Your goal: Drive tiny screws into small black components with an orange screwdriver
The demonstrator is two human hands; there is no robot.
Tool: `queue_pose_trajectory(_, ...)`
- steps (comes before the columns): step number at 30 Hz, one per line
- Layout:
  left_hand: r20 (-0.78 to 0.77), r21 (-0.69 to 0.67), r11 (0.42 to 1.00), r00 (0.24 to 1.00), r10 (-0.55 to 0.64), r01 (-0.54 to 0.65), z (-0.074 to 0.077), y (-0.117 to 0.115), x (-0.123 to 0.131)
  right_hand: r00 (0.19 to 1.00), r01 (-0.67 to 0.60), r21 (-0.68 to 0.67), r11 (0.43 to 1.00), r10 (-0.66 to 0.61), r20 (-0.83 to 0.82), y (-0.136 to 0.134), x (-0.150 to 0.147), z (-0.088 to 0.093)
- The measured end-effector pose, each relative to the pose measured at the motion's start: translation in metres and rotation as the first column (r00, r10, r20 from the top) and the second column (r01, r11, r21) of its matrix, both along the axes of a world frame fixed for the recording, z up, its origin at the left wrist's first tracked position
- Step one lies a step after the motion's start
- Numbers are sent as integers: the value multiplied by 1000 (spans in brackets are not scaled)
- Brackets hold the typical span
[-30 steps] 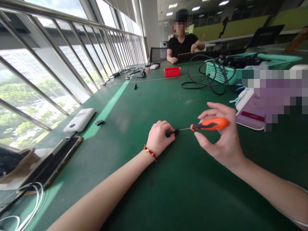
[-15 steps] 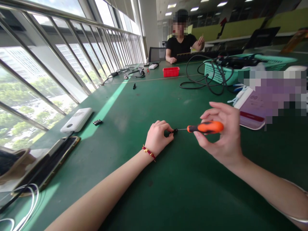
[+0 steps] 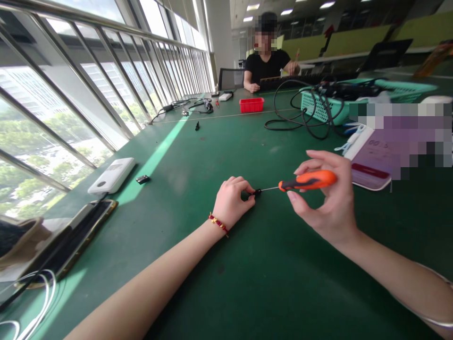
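My left hand [image 3: 231, 200] rests on the green table [image 3: 247, 264], fingers curled and pinching a small black part [image 3: 257, 192]. My right hand [image 3: 327, 198] grips an orange-handled screwdriver [image 3: 307, 181] held nearly level, its thin metal shaft pointing left with the tip at the black part. A red bead bracelet [image 3: 218, 223] sits on my left wrist.
A white power bank [image 3: 112, 175], a small black piece [image 3: 142, 179] and a phone [image 3: 76, 238] lie at the left by the window railing. A teal basket [image 3: 327, 106] with black cables, a red tray [image 3: 251, 105] and a white card lie farther back. Another person sits at the far end.
The screwdriver handle has turned slightly in my right fingers and sits a touch higher. My left hand stays on the black part. The far person's hand has moved.
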State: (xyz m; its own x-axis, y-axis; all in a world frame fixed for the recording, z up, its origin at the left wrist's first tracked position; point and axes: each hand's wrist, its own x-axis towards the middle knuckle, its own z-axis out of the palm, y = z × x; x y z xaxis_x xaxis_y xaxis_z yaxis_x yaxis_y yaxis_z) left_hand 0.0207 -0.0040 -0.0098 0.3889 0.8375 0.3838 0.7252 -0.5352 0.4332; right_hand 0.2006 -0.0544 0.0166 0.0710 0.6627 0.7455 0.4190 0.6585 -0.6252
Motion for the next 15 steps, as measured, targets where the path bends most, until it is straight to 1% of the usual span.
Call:
queue_pose_trajectory(2, 5, -3, 1000, 1000, 0, 0, 0, 0, 0, 999, 22, -57, 998, -20, 29, -2, 0, 1)
queue_pose_trajectory(4, 10, -4, 1000, 1000, 0, 0, 0, 0, 0, 994, 54, -114, 992, -43, 98, -5, 0, 3)
queue_pose_trajectory(6, 13, -5, 1000, 1000, 0, 0, 0, 0, 0, 988, 75, -131, 989, -56, 144, -8, 0, 4)
queue_pose_trajectory(8, 15, -5, 1000, 1000, -1, 1, -1, 1, 0, 989, 63, -119, 991, -46, 137, -8, 0, 3)
queue_pose_trajectory(13, 32, -1, 1000, 999, -8, 8, -2, 1, -1, 1000, 1, -3, 1000, -1, 3, -1, 0, -1)
queue_pose_trajectory(15, 31, 1, 1000, 999, -10, 10, -2, 1, -1, 999, -12, 11, 1000, 12, -32, 1, 0, -1)
